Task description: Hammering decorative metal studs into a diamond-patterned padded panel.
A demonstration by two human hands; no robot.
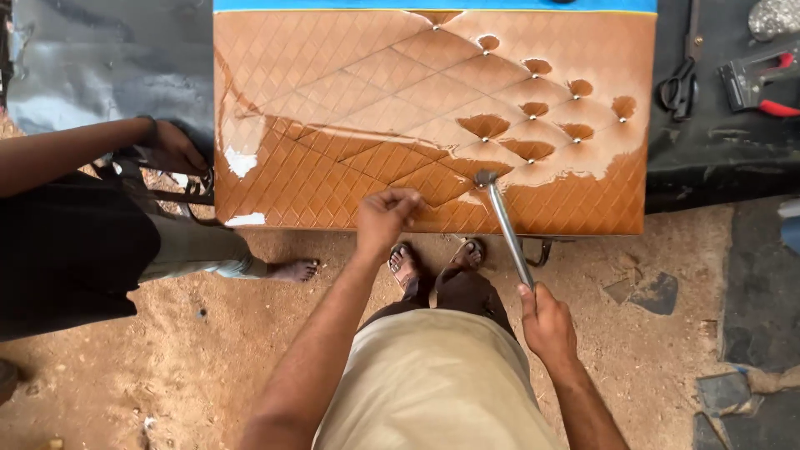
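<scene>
**Hammer head on the quilted panel's near edge**

Nearest the camera, the right hand [546,321] is closed in a full fist around the lower end of a metal hammer [507,225]. The shaft slants up and to the left from the fist, and the head rests on the near edge of a brown quilted upholstered panel [350,108].

A little farther out, the left hand [385,215] lies on that same near edge, just left of the hammer head. Its fingers are curled and bunched against the brown cover; whether they pinch anything small cannot be told. Below the two hands, the person's sandalled feet [437,262] stand on the sandy ground [208,350], close against the panel's edge.

The panel spreads away from the person, stitched in diamonds, with deep button tufts [533,108] gathered toward its right half. A glossy, wrinkled clear film covers much of the middle and right.

At the left, another person's hand [175,148] rests at the panel's left edge, their bare foot [293,269] on the sand nearby.

Farther right, on a dark surface [717,150] beside the panel, lie a pair of scissors [682,79] and, well apart from the hands, a staple gun with a red grip [762,83]. A blue strip [433,5] runs along the panel's far edge.
</scene>
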